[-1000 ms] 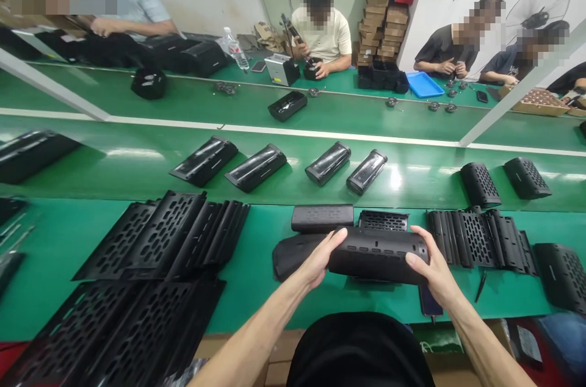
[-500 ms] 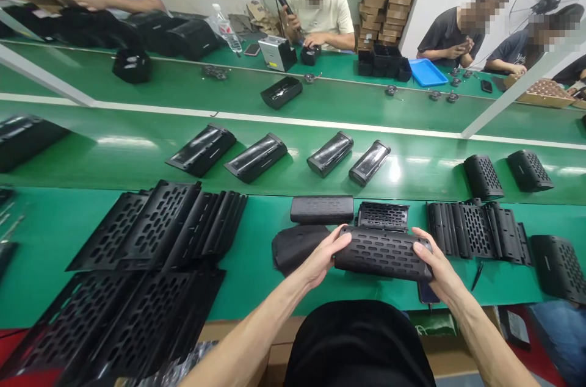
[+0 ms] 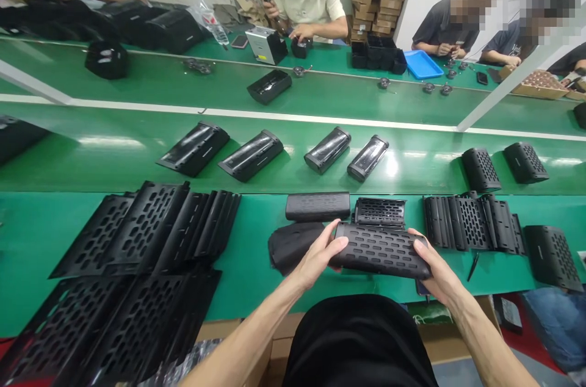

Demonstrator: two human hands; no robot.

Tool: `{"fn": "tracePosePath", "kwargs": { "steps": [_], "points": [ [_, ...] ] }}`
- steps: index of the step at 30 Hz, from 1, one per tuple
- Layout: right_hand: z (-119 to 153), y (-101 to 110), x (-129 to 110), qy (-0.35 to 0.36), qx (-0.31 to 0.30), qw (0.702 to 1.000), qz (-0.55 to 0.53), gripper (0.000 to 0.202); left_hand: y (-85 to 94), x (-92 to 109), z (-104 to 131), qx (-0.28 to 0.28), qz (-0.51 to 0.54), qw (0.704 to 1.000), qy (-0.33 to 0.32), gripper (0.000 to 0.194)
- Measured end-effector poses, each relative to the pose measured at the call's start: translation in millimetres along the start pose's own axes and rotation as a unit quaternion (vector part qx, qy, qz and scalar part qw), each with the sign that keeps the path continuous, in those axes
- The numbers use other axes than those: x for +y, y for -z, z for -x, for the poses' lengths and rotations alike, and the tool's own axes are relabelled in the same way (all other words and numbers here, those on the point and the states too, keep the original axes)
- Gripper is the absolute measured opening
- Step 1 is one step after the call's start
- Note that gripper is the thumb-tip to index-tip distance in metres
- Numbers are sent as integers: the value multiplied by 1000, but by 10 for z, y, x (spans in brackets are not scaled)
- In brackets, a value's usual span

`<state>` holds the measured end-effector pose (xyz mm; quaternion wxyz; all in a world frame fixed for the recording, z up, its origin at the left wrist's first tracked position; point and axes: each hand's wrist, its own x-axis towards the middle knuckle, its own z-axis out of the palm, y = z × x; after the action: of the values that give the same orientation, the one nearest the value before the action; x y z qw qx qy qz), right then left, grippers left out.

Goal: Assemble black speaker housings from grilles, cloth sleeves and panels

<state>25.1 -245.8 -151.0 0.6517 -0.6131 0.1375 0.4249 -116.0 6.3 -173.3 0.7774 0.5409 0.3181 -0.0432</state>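
Note:
Between my two hands is a black speaker housing (image 3: 382,251) with rows of slots, held a little above the green bench. My left hand (image 3: 323,253) grips its left end, thumb on the slotted face. The right end is gripped by my right hand (image 3: 434,265), thumb on top; the fingers behind are hidden. Just beyond it lie a slotted grille panel (image 3: 379,211) and a closed black housing (image 3: 317,206). A black cloth-like piece (image 3: 293,245) rests by my left wrist. A dark phone (image 3: 422,289) is partly hidden under my right hand.
Stacked perforated panels (image 3: 141,234) cover the left of the bench; more grille panels (image 3: 471,222) stand at right near a black pen (image 3: 473,266). Several housings (image 3: 327,149) lie on the green conveyor (image 3: 425,158). Co-workers sit across, one by a blue tray (image 3: 423,64).
The camera view has shifted slightly. The speaker housing has tilted a little in my hands, its right end lower, and both hands keep their grip.

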Motion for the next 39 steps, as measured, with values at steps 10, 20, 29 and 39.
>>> {"fn": "tracePosePath", "kwargs": {
  "steps": [10, 20, 29, 39],
  "points": [
    [103, 1, 159, 74, -9, 997, 33, 78, 10, 83, -88, -41, -24, 999, 8, 73],
    [138, 11, 144, 141, 4, 985, 94, 74, 42, 163, -172, -73, -25, 988, -131, 71],
    [47, 165, 141, 178, 12, 974, 139, 76, 88, 96, -220, -76, -5, 984, -163, 82],
    [-11, 78, -509, -84, -307, 946, 63, 108, -98, 640, -533, -184, -22, 959, -215, 89]
  ]
}}
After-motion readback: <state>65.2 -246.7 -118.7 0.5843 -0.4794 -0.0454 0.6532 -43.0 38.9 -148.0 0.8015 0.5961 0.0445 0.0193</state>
